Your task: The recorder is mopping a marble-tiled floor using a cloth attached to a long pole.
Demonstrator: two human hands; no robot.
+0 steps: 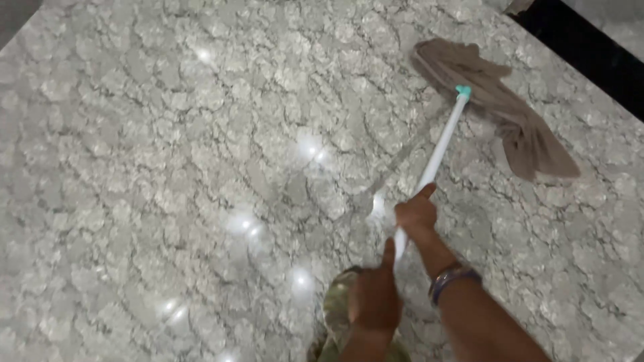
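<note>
**Mop with a brown cloth head, worked across a marble floor**

The mop stretches away from the person toward the upper right of the view. Its white pole ends in a small teal joint, and under that joint lies a brown cloth, spread flat and rumpled on the floor, one end trailing off to the right. The cloth looks soft and limp, probably damp, so it would drag and bunch rather than slide cleanly; the pole looks thin, stiff and light, and smooth enough to turn in a loose grip. The sensible place to take hold is on the pole's near half, with the two hands set apart, which is how it is held here.

The right hand is wrapped around the pole farther up, fingers closed, with a dark wristband on the forearm behind it. The left hand is nearer the body, closed around the pole's near end, blurred, with the thumb up along the shaft.

The floor is polished grey and white veined marble that mirrors several ceiling lights as bright spots. A patch of camouflage trousers shows below the hands. A dark band crosses the upper right corner, beyond the cloth.
</note>
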